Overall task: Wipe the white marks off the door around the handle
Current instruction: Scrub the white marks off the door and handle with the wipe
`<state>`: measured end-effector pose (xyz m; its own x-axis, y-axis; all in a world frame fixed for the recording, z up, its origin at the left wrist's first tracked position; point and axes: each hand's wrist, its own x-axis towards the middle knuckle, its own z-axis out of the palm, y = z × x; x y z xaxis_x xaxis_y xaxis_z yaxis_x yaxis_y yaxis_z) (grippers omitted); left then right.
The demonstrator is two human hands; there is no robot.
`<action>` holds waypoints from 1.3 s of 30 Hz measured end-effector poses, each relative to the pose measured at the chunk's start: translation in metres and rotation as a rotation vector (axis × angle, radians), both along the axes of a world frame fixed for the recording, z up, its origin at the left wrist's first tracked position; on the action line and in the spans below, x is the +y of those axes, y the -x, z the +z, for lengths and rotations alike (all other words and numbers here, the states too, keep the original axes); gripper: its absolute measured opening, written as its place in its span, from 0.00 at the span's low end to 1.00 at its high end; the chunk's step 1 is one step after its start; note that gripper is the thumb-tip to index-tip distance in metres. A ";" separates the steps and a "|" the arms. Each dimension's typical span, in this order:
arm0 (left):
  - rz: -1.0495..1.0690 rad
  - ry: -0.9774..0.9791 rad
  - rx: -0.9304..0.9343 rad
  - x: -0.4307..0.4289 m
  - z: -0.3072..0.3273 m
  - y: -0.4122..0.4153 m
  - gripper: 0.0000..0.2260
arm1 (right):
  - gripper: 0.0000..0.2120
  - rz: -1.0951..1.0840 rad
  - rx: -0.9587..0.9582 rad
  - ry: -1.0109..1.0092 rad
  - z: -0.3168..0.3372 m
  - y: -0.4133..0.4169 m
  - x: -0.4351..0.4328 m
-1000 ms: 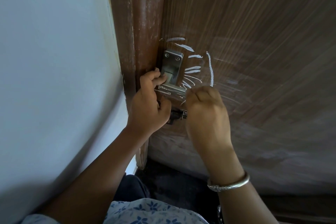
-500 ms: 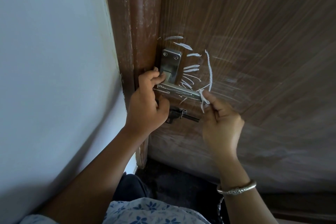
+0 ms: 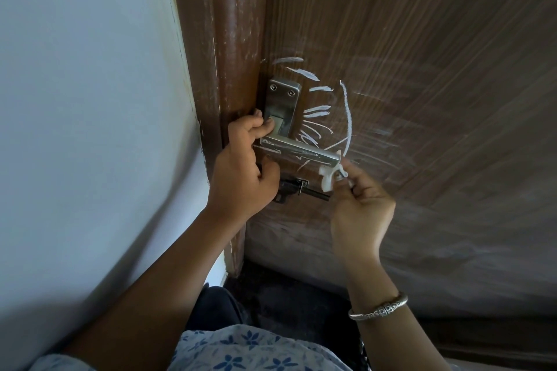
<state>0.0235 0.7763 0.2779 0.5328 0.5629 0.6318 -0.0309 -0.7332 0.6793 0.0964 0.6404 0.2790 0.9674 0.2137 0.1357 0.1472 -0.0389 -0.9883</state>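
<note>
A pale wall (image 3: pixel 90 129) fills the left side and ends at the reddish-brown door frame (image 3: pixel 232 39). The left hand (image 3: pixel 241 172) is clenched around the inner end of the metal handle (image 3: pixel 301 153), where the lever meets its backplate (image 3: pixel 283 105) near the door's left edge. Its fingers curl over the top and the thumb sits underneath. From there the lever runs rightward and slightly down.

The white marks (image 3: pixel 348 117) lie on the door (image 3: pixel 437 69) above and to the right of the handle. There are short strokes stacked beside the backplate, two more above it, and one long curved line reaching down to the lever's free end. Fainter smears spread further right across the wood grain. Below the lever a dark sliding bolt (image 3: pixel 307 190) sticks out, partly hidden by the left hand.

The right hand (image 3: pixel 361 211) pinches a small white wipe (image 3: pixel 327 178) between thumb and fingertips, just under the lever's free end. Whether the wipe touches the metal cannot be told. A silver bangle (image 3: pixel 379 309) circles the right wrist, and a blue floral garment (image 3: pixel 241 346) shows at the bottom.
</note>
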 end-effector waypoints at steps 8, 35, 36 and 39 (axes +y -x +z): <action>-0.005 -0.005 -0.011 0.000 0.000 0.000 0.18 | 0.14 0.016 -0.035 -0.033 0.000 -0.007 -0.004; -0.025 0.022 -0.050 0.003 -0.007 -0.002 0.16 | 0.10 0.202 0.934 -0.816 0.009 0.007 0.030; -0.029 0.025 -0.053 0.003 -0.007 -0.002 0.16 | 0.09 0.237 0.939 -0.801 0.009 0.011 0.034; -0.022 0.012 -0.052 0.004 -0.008 0.000 0.15 | 0.10 0.307 0.939 -0.731 0.007 0.019 0.042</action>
